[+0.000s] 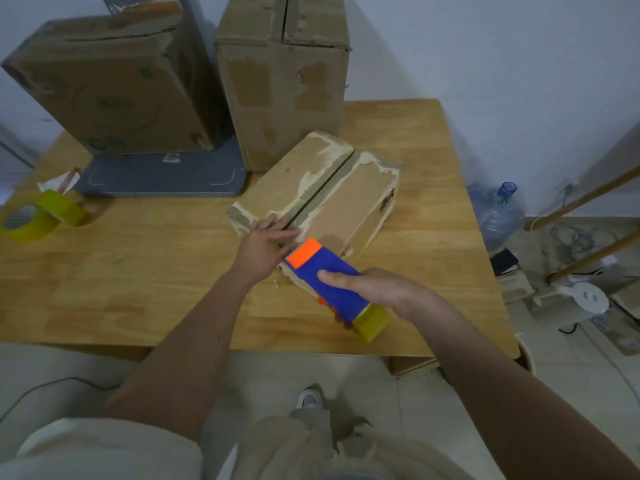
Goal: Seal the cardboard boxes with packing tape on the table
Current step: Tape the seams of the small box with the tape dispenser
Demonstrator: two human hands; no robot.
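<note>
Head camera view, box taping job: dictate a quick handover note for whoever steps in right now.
Left hand: flat, pressing the near end of the low worn cardboard box by its centre seam.
Right hand: grips the blue and orange tape dispenser at that same end.
Two yellow tape rolls lie at the wooden table's left edge.
Done: no fresh tape visible on the seam.
Left: tape this seam, then the two tall cardboard boxes behind.

I see a light wooden table [145, 271] carrying three cardboard boxes — a low box [346, 188] near the middle, a tall box [287, 98] behind it, and a tilted box [114, 88] on a grey stand [162, 176] at far left. Two yellow tape rolls [41, 216] lie at the left edge — beside a crumpled wrapper [60, 181].
</note>
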